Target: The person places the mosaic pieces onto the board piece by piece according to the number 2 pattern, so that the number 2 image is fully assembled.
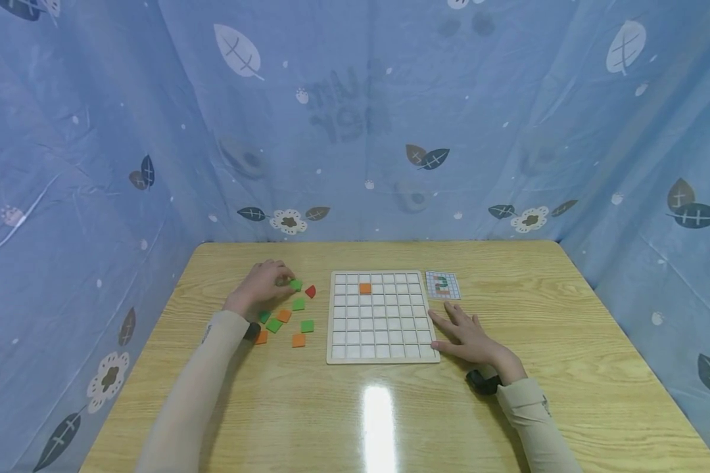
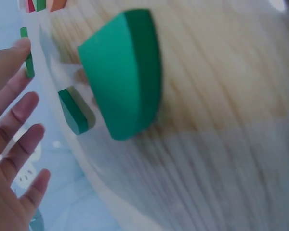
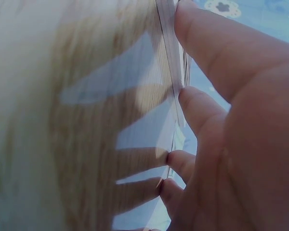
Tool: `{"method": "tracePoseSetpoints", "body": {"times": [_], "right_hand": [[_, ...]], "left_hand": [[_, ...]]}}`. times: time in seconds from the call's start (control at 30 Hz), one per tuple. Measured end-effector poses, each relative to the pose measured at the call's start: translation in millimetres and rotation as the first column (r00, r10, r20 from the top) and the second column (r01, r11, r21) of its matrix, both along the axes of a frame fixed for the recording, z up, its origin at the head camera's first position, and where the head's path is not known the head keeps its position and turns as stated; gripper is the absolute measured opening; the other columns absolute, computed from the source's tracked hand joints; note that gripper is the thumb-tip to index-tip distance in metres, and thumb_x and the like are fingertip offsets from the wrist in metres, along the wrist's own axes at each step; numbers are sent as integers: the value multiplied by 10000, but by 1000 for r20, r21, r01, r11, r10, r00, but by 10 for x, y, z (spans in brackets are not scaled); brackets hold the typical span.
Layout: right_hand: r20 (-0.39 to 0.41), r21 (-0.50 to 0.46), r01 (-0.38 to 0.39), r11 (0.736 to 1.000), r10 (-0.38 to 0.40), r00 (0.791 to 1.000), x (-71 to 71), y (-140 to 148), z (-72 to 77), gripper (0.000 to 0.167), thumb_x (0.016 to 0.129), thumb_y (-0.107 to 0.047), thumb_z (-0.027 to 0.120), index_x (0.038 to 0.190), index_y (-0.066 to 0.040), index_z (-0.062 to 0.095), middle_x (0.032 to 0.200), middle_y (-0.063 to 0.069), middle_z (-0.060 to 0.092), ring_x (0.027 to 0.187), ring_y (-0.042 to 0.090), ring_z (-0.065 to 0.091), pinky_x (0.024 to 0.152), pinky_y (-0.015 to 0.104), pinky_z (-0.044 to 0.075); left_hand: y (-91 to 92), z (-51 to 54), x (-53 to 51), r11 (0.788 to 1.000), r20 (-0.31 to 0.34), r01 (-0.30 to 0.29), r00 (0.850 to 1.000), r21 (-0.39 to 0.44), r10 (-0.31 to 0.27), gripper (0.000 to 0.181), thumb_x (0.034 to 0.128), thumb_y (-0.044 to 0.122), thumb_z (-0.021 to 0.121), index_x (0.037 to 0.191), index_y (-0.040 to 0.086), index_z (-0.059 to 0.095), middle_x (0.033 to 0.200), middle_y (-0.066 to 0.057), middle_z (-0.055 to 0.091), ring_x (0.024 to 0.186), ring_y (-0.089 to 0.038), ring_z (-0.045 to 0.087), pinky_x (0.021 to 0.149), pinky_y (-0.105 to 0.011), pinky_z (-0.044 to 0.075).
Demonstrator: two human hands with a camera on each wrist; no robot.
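Note:
My left hand (image 1: 266, 281) pinches a green square tile (image 1: 296, 285) between thumb and forefinger, left of the white grid board (image 1: 329, 328). The left wrist view shows that tile (image 2: 29, 60) edge-on at the fingertips, the other fingers loosely spread. Close to that wrist lies a green piece with a curved edge (image 2: 120, 77), and a smaller green piece (image 2: 73, 112) is beyond it. One orange tile (image 1: 365, 288) sits in a cell near the board's top. Fingers spread, my right hand (image 1: 470, 336) rests at the board's right edge, its fingertips touching the rim (image 3: 169, 62).
Loose orange tiles (image 1: 298, 340) and green tiles (image 1: 307, 326) are scattered left of the board, with a red quarter-round piece (image 1: 310, 291) above them. A small pattern card (image 1: 443, 285) lies by the board's upper right corner. A blue patterned curtain (image 1: 367, 131) encloses the wooden table (image 1: 307, 414).

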State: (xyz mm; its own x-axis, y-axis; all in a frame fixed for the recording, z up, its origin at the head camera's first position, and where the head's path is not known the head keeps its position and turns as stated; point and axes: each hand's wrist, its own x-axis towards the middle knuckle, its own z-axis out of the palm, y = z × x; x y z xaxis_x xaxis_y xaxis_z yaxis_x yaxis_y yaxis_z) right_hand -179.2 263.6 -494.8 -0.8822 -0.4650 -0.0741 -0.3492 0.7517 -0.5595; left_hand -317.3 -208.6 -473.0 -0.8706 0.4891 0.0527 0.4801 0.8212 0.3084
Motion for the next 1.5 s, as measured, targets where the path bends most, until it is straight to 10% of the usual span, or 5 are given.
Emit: {"method": "tracePoseSetpoints", "body": {"times": [1.5], "right_hand": [[-4, 11, -2, 1000, 2, 1000, -3, 1, -4, 685, 904, -381, 564, 1466, -122, 269, 1511, 266, 83, 1372, 480, 12, 991, 720, -29]], "left_hand": [[683, 91, -58, 996, -22, 70, 997, 64, -68, 292, 832, 382, 675, 1070, 215, 671, 1029, 17, 606, 1024, -181, 502, 1019, -501, 299]]}}
